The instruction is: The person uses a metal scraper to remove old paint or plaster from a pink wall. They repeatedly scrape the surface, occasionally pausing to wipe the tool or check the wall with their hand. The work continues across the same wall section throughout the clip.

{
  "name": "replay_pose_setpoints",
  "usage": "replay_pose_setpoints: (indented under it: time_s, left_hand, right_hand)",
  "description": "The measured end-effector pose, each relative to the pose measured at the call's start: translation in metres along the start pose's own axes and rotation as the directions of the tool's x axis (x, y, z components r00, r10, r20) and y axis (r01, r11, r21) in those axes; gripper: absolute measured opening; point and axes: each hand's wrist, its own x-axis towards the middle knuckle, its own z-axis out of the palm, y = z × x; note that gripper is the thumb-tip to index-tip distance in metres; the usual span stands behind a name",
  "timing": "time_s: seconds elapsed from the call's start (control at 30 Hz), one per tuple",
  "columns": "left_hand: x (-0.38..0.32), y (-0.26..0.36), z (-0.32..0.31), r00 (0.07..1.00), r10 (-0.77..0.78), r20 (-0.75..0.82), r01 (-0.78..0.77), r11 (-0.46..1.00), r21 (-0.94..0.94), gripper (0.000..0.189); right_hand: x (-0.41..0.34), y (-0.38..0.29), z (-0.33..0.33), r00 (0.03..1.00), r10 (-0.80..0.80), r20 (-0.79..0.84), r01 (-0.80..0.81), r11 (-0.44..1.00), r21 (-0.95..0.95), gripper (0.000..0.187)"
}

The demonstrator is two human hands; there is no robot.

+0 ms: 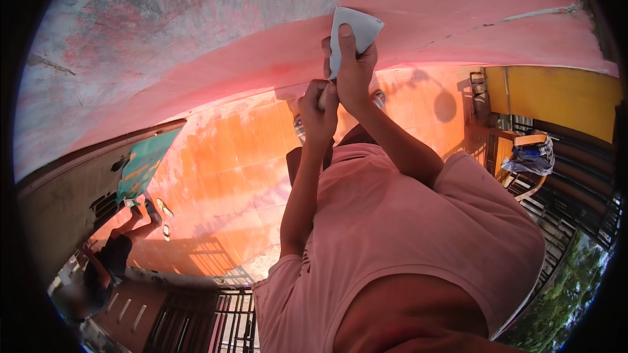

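Note:
A putty knife with a wide, pale grey blade [360, 27] is held in both hands close to the painted wall [274, 51]. My right hand [354, 71] grips the blade, its thumb lying flat on the face and its fingers curled behind. Just below, my left hand [319, 110] closes around the light-coloured handle [323, 99], which mostly hides inside the fist. The wall is pink, with a patchy grey area towards the upper left. Whether the blade's edge touches the wall cannot be told.
Orange tiles cover the floor [221, 157]. At lower left a person [110, 260] is near a wall with a green sheet [147, 157]; sandals [165, 207] lie nearby. A wooden chair [508, 157] with cloth on it and dark metal railings stand right. A crack [495, 24] crosses the pink wall.

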Motion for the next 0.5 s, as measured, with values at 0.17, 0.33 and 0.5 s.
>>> replay_pose_setpoints:
  time_s: [0.17,0.33,0.5]
  left_hand:
    - [0.002,-0.007,0.001,0.998,0.055,0.011,-0.055,0.998,-0.013,0.02]
    - [0.002,-0.007,0.001,0.999,0.006,0.037,-0.006,1.0,-0.017,0.021]
    - [0.005,0.01,0.008,0.999,0.029,-0.019,-0.03,0.999,-0.024,0.019]
  right_hand:
    - [0.001,0.003,-0.003,1.0,0.031,0.0,-0.031,0.999,0.011,0.021]
    - [0.002,0.005,-0.004,1.0,-0.009,0.005,0.009,1.0,0.009,0.022]
    - [0.005,-0.009,-0.002,0.999,-0.006,0.053,0.004,1.0,0.03,0.022]
